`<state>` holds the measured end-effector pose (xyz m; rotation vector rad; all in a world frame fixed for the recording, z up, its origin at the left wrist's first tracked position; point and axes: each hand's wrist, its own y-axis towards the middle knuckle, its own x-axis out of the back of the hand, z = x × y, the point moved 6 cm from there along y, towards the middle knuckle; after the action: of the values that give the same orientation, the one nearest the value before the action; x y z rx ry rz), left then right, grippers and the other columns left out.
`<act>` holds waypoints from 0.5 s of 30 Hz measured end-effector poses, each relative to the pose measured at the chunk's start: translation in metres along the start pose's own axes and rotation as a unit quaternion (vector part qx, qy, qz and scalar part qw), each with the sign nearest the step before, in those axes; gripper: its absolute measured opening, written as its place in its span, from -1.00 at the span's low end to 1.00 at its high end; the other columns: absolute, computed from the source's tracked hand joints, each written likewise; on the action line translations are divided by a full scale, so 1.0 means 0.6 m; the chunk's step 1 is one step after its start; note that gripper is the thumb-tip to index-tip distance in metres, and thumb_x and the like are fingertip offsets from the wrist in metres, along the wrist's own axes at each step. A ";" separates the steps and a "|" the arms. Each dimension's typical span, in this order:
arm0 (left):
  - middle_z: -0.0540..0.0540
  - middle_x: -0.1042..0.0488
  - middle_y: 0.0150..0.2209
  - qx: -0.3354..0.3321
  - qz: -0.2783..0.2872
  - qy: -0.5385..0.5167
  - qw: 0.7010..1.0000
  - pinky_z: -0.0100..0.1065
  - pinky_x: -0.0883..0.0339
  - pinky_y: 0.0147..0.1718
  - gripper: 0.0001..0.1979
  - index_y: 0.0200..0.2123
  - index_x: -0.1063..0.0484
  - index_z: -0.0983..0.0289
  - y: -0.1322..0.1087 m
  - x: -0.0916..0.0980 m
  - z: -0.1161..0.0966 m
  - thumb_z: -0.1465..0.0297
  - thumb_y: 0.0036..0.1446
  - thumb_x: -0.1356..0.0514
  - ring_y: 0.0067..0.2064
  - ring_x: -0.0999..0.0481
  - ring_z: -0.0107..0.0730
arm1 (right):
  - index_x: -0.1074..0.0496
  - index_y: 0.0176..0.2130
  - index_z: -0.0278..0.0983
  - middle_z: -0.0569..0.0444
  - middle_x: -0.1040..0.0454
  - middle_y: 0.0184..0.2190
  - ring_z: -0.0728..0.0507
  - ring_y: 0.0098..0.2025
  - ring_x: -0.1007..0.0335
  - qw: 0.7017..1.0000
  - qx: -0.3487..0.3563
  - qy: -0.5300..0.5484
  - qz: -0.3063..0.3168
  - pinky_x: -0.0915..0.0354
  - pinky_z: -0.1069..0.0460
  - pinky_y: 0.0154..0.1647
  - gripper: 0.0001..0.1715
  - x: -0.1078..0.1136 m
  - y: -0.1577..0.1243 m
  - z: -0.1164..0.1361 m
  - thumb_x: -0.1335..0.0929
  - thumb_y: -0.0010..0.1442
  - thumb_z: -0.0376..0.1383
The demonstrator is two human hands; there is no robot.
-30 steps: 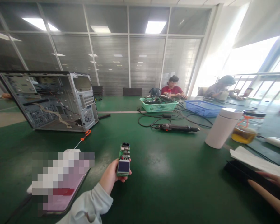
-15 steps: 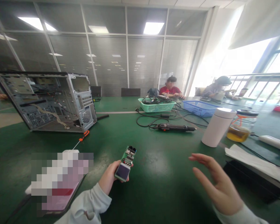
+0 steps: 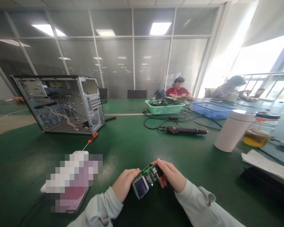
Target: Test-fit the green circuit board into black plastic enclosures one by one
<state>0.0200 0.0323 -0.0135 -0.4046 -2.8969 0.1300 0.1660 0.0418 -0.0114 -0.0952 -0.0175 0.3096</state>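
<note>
Small green circuit board (image 3: 145,181) with a square display on its near end: I had it held up just above the green table (image 3: 132,148), low centre of the head view. It sat tilted, display end down and to the left, component end up and to the right. Left hand (image 3: 125,186) was clamped on the display end, fingers curled round the board's edge. Right hand (image 3: 171,175) was pinched on the opposite end, fingertips over the dark parts there. So both hands were closed on the one board, close together with the board spanning between them. Both sleeves light grey.

Just left of the left hand lay a pixelated pink-and-white object (image 3: 73,183), flat on the table. Beyond it was a thin screwdriver with an orange handle (image 3: 91,139), tip toward me. Behind that stood an open computer case (image 3: 61,102), side panel off, cables showing inside.

Centre, well beyond the hands: a black electric screwdriver (image 3: 184,130) lying on its side, with black cables looped behind it. Farther back were a green basket (image 3: 164,108) and a blue basket (image 3: 209,109), side by side.

On the right stood a white tumbler (image 3: 233,130), leaning in the view, with a glass jar (image 3: 260,134) of amber liquid just beside it. White paper (image 3: 267,165) lay nearer, at the right edge.

Two other people sat at the far end: a person in red (image 3: 178,91) and a person in a cap (image 3: 229,90).
</note>
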 end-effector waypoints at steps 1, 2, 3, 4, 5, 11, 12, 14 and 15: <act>0.08 -0.46 -0.63 0.014 0.059 -0.041 0.997 -0.35 -0.25 -0.52 -0.50 -0.41 -0.47 0.35 0.001 -0.013 -0.003 0.05 -0.01 0.05 -0.55 -0.44 -0.31 | -0.23 -0.34 -0.39 0.14 -0.26 -0.70 0.06 -0.79 -0.12 1.000 -0.026 0.012 0.009 0.04 0.20 -0.82 -0.18 0.001 0.000 -0.010 -0.19 -0.16 0.30; 0.06 -0.42 -0.70 0.024 0.090 -0.080 0.992 -0.39 -0.20 -0.59 -0.44 -0.36 -0.45 0.38 0.002 -0.019 -0.005 0.02 -0.01 0.09 -0.62 -0.40 -0.37 | -0.22 -0.34 -0.39 0.12 -0.28 -0.70 0.05 -0.79 -0.14 0.998 -0.054 0.026 0.019 0.02 0.21 -0.82 -0.22 0.000 0.001 -0.019 -0.16 -0.10 0.28; 0.05 -0.40 -0.74 0.034 0.101 -0.114 0.988 -0.43 -0.15 -0.63 -0.40 -0.32 -0.43 0.41 0.006 -0.022 -0.005 0.00 -0.01 0.10 -0.66 -0.38 -0.40 | -0.20 -0.34 -0.38 0.10 -0.30 -0.68 0.04 -0.78 -0.17 0.995 -0.082 0.041 0.029 -0.01 0.21 -0.81 -0.28 -0.001 0.001 -0.025 -0.12 -0.01 0.23; 0.05 -0.38 -0.76 0.050 0.105 -0.139 0.983 -0.46 -0.11 -0.65 -0.36 -0.29 -0.41 0.43 0.010 -0.022 -0.002 -0.03 -0.02 0.11 -0.68 -0.37 -0.42 | -0.20 -0.34 -0.38 0.07 -0.32 -0.66 0.04 -0.76 -0.20 0.992 -0.109 0.056 0.040 -0.05 0.21 -0.80 -0.34 -0.004 0.000 -0.029 -0.07 0.09 0.17; 0.04 -0.37 -0.78 0.069 0.106 -0.156 0.980 -0.47 -0.08 -0.68 -0.34 -0.26 -0.39 0.44 0.014 -0.021 0.003 -0.05 -0.04 0.12 -0.70 -0.36 -0.42 | -0.19 -0.33 -0.38 0.05 -0.33 -0.63 0.04 -0.74 -0.23 0.987 -0.134 0.071 0.050 -0.08 0.22 -0.78 -0.39 -0.006 -0.003 -0.031 -0.01 0.16 0.10; 0.01 -0.39 -0.69 0.059 0.051 -0.201 0.977 -0.47 -0.09 -0.71 -0.45 -0.27 -0.41 0.38 0.021 -0.006 0.013 0.02 0.00 0.07 -0.73 -0.28 -0.51 | -0.10 -0.23 -0.32 -0.03 -0.40 -0.44 -0.02 -0.59 -0.38 0.941 -0.201 0.197 0.186 -0.25 0.19 -0.65 -0.44 -0.043 -0.035 -0.011 0.09 0.21 0.05; 0.03 -0.41 -0.65 0.054 0.048 -0.197 0.978 -0.46 -0.10 -0.71 -0.46 -0.29 -0.42 0.38 0.019 -0.005 0.010 0.03 -0.01 0.06 -0.72 -0.29 -0.51 | -0.09 -0.24 -0.30 -0.04 -0.41 -0.43 -0.05 -0.58 -0.39 0.930 -0.204 0.221 0.212 -0.27 0.18 -0.64 -0.43 -0.050 -0.039 -0.010 0.06 0.19 0.09; 0.06 -0.44 -0.59 0.043 0.047 -0.181 0.981 -0.45 -0.13 -0.69 -0.48 -0.33 -0.44 0.37 0.013 -0.006 0.004 0.03 -0.04 0.03 -0.67 -0.32 -0.48 | -0.08 -0.28 -0.29 -0.03 -0.41 -0.45 -0.09 -0.58 -0.40 0.917 -0.217 0.241 0.234 -0.28 0.15 -0.66 -0.42 -0.059 -0.044 -0.016 -0.02 0.12 0.17; 0.07 -0.46 -0.56 0.034 0.046 -0.171 0.984 -0.45 -0.16 -0.66 -0.49 -0.34 -0.44 0.37 0.011 -0.006 -0.001 0.04 -0.04 0.01 -0.62 -0.35 -0.46 | -0.09 -0.29 -0.29 -0.01 -0.41 -0.47 -0.09 -0.59 -0.39 0.917 -0.224 0.240 0.228 -0.27 0.15 -0.69 -0.43 -0.060 -0.043 -0.023 -0.09 0.09 0.16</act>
<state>0.0253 0.0375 -0.0147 -0.5533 -3.1964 0.3451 0.1400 0.0049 -0.0225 -0.6364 0.4298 0.7403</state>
